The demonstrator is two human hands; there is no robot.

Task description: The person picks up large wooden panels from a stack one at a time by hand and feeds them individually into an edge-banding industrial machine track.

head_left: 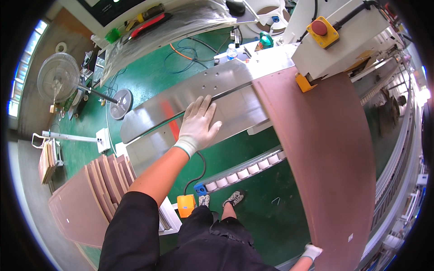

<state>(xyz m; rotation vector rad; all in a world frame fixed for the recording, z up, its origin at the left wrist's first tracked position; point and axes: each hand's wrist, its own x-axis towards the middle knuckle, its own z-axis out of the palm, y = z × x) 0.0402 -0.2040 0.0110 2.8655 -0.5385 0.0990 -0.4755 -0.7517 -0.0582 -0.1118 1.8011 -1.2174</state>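
Note:
My left hand point(199, 124), in a white glove, lies flat on the steel table point(235, 106), fingers stretched out and thumb apart. It holds nothing and is clear of the board. A long brown board point(327, 158) runs down the right side from the machine head point(346, 45) toward me, its far end under the machine's orange guard point(305, 83). Low at the right, my right hand point(312, 252), also gloved, is closed on the board's near left edge. Some of its fingers are hidden.
A roller rail point(246, 171) runs below the table. By my feet sits an orange foot pedal point(186, 205). Stacked brown boards point(86, 198) stand at left, with a fan point(58, 77) behind. A red stop button point(319, 28) sits on the machine; cables lie on the green floor.

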